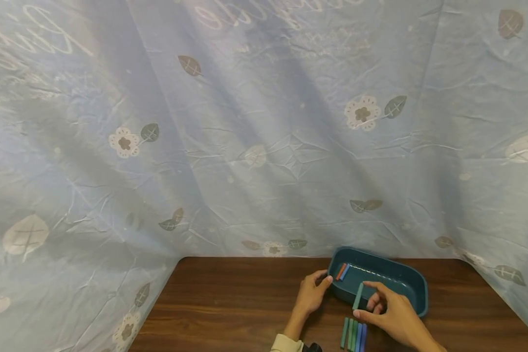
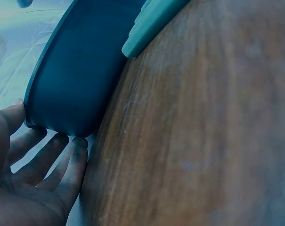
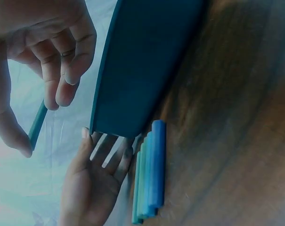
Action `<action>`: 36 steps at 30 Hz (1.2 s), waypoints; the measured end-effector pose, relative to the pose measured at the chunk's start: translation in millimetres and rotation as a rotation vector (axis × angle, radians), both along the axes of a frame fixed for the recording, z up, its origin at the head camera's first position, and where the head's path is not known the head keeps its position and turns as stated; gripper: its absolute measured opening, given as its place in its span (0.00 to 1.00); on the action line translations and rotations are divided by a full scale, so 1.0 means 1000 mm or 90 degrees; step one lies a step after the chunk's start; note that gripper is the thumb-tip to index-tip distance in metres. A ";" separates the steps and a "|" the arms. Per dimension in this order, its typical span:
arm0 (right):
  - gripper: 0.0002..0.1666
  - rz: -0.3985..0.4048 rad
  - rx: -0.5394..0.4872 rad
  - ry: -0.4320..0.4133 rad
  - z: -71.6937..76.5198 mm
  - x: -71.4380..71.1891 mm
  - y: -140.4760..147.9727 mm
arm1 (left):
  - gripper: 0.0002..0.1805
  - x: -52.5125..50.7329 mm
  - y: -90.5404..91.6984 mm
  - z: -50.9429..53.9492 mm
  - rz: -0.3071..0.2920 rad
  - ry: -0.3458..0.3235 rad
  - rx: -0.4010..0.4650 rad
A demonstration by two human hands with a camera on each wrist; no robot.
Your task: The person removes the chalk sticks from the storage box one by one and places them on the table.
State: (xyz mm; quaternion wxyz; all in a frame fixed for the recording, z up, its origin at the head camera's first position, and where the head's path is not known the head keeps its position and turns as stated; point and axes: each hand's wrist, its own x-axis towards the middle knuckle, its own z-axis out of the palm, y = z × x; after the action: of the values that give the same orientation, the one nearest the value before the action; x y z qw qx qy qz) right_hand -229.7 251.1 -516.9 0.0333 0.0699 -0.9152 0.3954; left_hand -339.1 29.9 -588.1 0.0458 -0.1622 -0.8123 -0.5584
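My right hand pinches a green chalk stick by its two ends, between thumb and fingertip, above the near edge of a dark blue tray. At the tray's left end, my left hand touches the outer wall with fairly straight fingers, its thumb at the rim. Inside the tray, a red chalk stick and a blue chalk stick lie side by side at the left. Several green and blue chalk sticks lie in a row on the table in front of the tray.
The brown wooden table meets a patterned cloth backdrop at its back edge. That cloth also hangs along both sides. A small black object shows at the left cuff.
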 end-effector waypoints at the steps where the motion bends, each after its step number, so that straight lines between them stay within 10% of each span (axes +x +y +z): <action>1: 0.52 0.002 -0.002 -0.005 -0.001 0.002 0.001 | 0.22 0.000 0.000 -0.001 0.002 -0.005 0.001; 11: 0.48 0.055 0.014 0.018 -0.020 0.017 0.010 | 0.21 0.001 0.000 -0.003 0.003 0.002 0.000; 36: 0.45 0.091 -0.003 -0.135 -0.054 0.018 0.024 | 0.22 -0.001 0.000 -0.003 -0.001 0.032 -0.021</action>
State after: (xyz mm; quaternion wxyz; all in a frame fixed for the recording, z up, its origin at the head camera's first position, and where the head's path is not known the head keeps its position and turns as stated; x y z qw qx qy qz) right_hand -211.2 275.0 -571.0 -0.0921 0.0928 -0.9054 0.4039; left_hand -340.3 30.3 -591.3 0.0629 -0.1773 -0.8199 -0.5407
